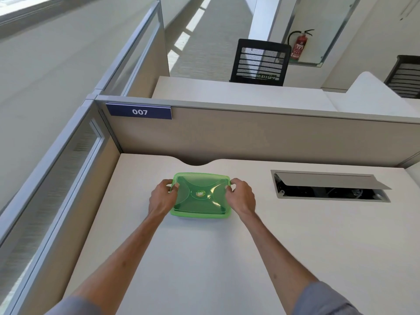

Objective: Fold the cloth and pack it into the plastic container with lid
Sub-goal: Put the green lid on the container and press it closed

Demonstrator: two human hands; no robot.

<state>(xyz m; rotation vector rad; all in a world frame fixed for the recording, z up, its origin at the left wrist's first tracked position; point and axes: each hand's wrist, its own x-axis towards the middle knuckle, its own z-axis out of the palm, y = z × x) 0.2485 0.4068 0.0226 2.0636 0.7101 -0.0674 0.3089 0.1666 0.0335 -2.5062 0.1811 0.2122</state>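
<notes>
A green translucent plastic container (201,206) stands on the white desk (204,258), with its green lid (200,187) lying on top. My left hand (162,196) grips the lid's left edge, thumb on top. On the opposite side my right hand (241,196) grips the right edge the same way. I cannot make out any cloth; the container's inside is hidden under the tinted lid.
An open cable hatch (329,187) with a raised flap sits in the desk to the right. Beige partition walls (250,137) close the desk at the back and left, with a blue "007" sign (139,112). A black mesh chair (260,62) stands beyond.
</notes>
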